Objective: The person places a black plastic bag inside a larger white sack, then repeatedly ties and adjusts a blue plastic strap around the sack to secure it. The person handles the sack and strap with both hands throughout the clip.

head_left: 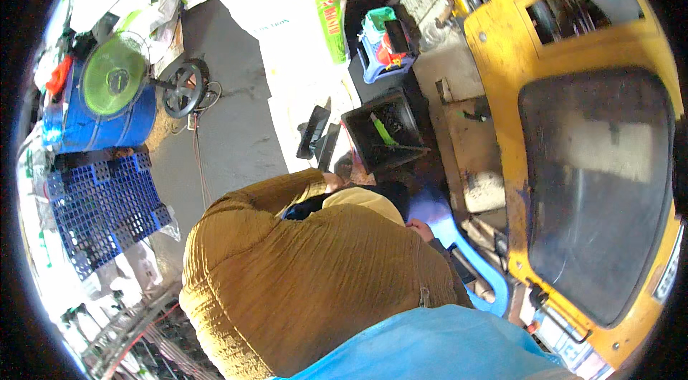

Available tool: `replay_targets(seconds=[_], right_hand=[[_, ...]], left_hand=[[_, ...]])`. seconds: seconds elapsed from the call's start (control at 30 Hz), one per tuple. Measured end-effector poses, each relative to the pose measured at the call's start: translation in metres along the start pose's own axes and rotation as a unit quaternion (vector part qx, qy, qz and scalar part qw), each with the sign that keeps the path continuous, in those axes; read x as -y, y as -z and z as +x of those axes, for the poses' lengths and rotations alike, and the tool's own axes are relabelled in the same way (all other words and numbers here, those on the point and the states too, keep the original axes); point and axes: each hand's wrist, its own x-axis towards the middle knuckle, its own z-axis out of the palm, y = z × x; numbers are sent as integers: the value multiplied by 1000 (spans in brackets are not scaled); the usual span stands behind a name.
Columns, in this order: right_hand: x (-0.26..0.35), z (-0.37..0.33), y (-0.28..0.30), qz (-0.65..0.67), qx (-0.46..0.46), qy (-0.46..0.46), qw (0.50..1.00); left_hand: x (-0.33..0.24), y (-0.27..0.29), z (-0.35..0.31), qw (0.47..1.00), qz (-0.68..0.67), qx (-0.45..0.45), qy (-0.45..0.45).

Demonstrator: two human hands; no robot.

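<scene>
My left hand (337, 181) shows only partly at the end of an ochre sleeve (265, 197). It is close to a black plastic crate (365, 122) that holds a green strip (382, 129), and to two flat black pieces (315, 130) on the floor. My right hand (421, 229) peeks out past the ochre cloth, next to a light blue plastic seat (469, 254). The fingers of both hands are hidden, so I cannot tell whether either holds anything.
A yellow vehicle panel (502, 93) with a dark window (595, 186) fills the right side. A small blue crate (373, 64) with red and green items stands farther back, with white sacks (294, 21) beside it. At left are a green fan (115, 79) on a blue drum (107, 125), a blue pallet (100, 208) and a black wheel (185, 87).
</scene>
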Motion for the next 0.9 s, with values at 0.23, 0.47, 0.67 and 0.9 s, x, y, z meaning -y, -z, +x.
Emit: replay_targets(seconds=[0.23,0.47,0.67,0.9], right_hand=[[52,29,86,-184,186,85,961],[67,102,145,-265,423,49,865],[61,214,178,-316,594,-78,736],[-13,290,182,-203,581,-262,744]], left_hand=[[4,-27,-25,980,-13,-134,-147],[-17,-77,12,922,-220,-259,-187],[-58,-90,67,925,-367,-95,-20],[-21,-36,149,734,-197,-591,270]])
